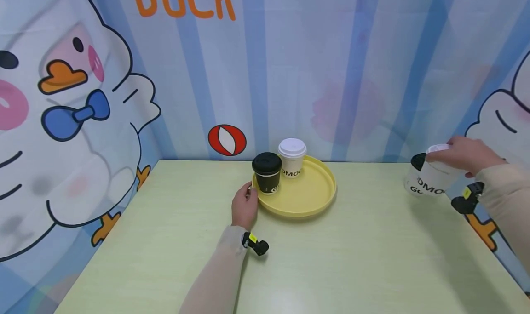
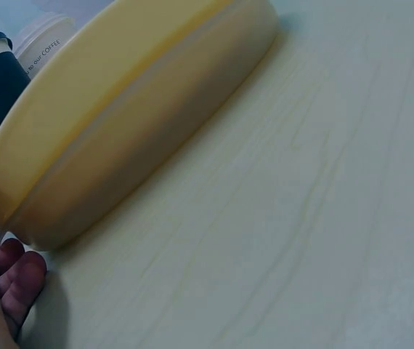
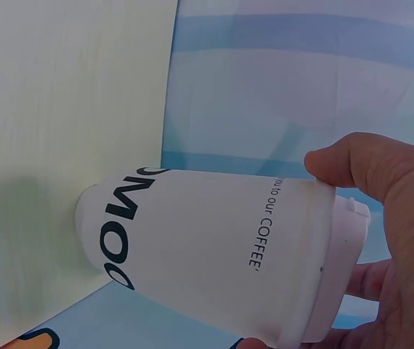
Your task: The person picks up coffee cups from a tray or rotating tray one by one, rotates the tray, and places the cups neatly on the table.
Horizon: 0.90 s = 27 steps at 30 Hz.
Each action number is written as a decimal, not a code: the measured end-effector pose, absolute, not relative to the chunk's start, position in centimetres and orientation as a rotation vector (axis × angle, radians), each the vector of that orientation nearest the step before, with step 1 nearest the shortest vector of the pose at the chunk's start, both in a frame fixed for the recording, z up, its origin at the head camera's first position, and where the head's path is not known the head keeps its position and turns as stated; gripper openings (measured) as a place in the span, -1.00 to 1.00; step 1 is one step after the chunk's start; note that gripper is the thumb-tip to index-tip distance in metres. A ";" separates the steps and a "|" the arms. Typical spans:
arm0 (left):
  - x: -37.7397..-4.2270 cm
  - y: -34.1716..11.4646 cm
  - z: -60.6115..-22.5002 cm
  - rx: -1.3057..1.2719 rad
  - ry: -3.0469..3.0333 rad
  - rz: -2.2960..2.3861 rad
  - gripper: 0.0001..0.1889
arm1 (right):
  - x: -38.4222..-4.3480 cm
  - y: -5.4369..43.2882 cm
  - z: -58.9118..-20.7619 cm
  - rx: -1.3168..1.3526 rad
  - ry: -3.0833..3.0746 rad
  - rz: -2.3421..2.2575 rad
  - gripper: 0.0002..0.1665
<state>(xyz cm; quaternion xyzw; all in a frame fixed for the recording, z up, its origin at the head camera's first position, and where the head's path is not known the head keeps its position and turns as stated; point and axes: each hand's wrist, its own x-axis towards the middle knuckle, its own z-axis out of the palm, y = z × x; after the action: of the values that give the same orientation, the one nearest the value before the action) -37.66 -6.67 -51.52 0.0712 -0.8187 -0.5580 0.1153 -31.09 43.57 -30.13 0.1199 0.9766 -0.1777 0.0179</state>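
My left hand [image 1: 245, 207] grips the left rim of a round yellow tray [image 1: 304, 203]; in the left wrist view its fingers [image 2: 24, 280] curl at the tray's edge. A black coffee cup with a black lid [image 1: 267, 172] stands on the tray near that hand. Behind it stands a white coffee cup with a white lid [image 1: 292, 157]. Over at the table's right edge, my right hand [image 1: 472, 155] grips another white coffee cup [image 3: 207, 243] from above, around its lid. Partly hidden behind this one is a white cup with a black lid [image 1: 417, 160].
The pale tabletop [image 1: 352, 259] ends at a printed blue backdrop [image 1: 343, 75] along the back. A duck figure [image 1: 70, 167] is printed on the left side. The right forearm extends past the table's right edge.
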 end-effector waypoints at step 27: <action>-37.9 -7.0 -52.2 0.142 -2.387 -1.615 -0.53 | -30.6 45.8 -35.5 0.475 2.922 -0.586 0.04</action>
<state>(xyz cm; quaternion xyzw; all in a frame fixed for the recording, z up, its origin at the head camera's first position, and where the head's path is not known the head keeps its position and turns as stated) -37.91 -6.99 -52.22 0.0488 -0.8205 -0.5551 0.1275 -30.61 45.78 -35.54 0.1572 0.9664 -0.1938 0.0616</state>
